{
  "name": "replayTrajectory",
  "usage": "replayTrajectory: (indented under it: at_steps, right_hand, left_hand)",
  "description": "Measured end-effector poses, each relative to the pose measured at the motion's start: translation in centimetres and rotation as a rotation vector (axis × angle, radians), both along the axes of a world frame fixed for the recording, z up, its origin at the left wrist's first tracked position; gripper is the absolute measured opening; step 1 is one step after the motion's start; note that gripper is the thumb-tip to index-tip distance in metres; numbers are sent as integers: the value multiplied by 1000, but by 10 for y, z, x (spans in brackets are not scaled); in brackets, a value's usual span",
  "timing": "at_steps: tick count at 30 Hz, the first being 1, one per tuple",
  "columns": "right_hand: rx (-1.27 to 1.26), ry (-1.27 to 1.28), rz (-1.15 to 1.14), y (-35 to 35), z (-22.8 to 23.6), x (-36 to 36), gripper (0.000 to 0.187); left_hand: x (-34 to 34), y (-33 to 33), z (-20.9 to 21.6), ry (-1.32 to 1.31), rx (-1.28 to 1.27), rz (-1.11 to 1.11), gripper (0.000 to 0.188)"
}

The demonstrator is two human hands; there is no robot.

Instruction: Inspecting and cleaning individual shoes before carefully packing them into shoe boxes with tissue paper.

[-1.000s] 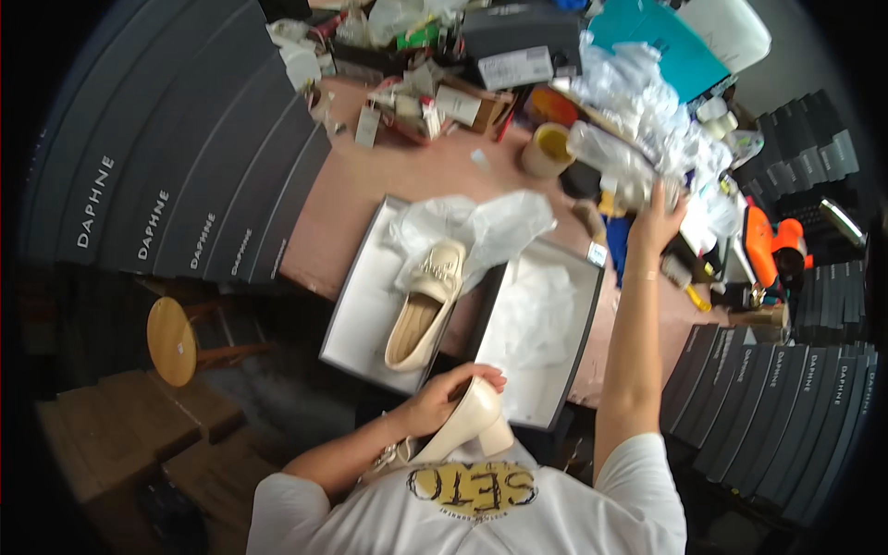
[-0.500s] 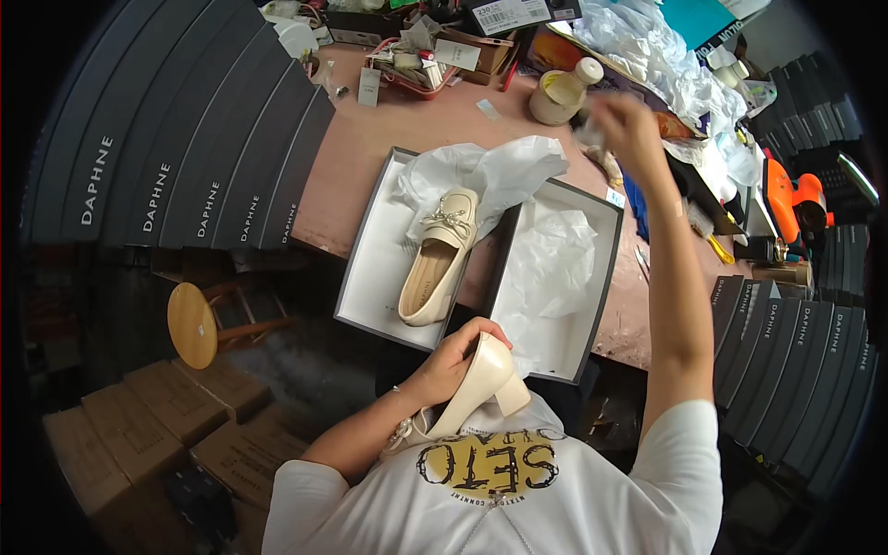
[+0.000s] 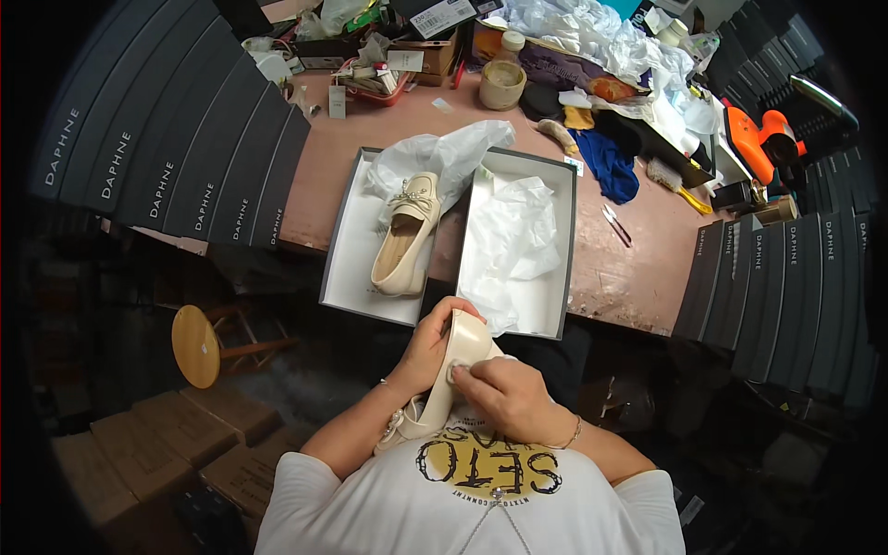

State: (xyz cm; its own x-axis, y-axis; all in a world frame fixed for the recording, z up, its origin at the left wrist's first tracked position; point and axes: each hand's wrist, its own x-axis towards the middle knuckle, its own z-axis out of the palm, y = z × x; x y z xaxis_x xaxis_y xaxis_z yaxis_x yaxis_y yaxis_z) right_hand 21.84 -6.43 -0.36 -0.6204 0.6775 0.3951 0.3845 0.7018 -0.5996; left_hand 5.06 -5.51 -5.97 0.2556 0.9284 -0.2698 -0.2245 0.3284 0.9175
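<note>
My left hand [image 3: 423, 355] is wrapped round the heel end of a cream heeled loafer [image 3: 470, 339], held tilted close to my chest with its bow-trimmed toe toward me. Against the shoe's side press the pinched fingers of my right hand [image 3: 514, 400]; a small pale bit shows at the fingertips, too small to name. The matching cream loafer [image 3: 398, 264] lies with its bow facing up in the left half of an open shoe box [image 3: 344, 264], partly on white tissue paper [image 3: 449, 153]. More crumpled tissue [image 3: 513, 231] lines the right half [image 3: 566, 222].
Stacks of dark shoe boxes [image 3: 139, 148] flank the pink table [image 3: 610, 277] on both sides. At the back stand a jar with a bottle [image 3: 502, 85] and a red basket [image 3: 375, 83]. Toward the right lie a blue cloth [image 3: 608, 166], tweezers [image 3: 617, 227] and a yellow-handled brush [image 3: 680, 185].
My right hand has come back from beside the jar at the far right to the shoe's side. The left hand still holds the shoe. The whole view has shifted a little.
</note>
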Motion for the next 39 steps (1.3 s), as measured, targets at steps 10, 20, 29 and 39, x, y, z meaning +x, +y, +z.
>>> replayTrajectory:
  at_steps: [10, 20, 29, 39]
  right_hand:
    - [-32, 6, -65, 12, 4, 2, 32]
    - [-99, 49, -74, 26, 4, -3, 34]
    - [-54, 16, 5, 12, 1, -5, 40]
    - [2, -7, 39, 1, -2, -2, 34]
  left_hand:
    - [4, -7, 2, 58, 37, -5, 23]
    - [3, -4, 14, 88, -7, -49, 21]
    - [1, -5, 12, 34, 44, -23, 33]
    - [1, -3, 9, 92, 27, -27, 31]
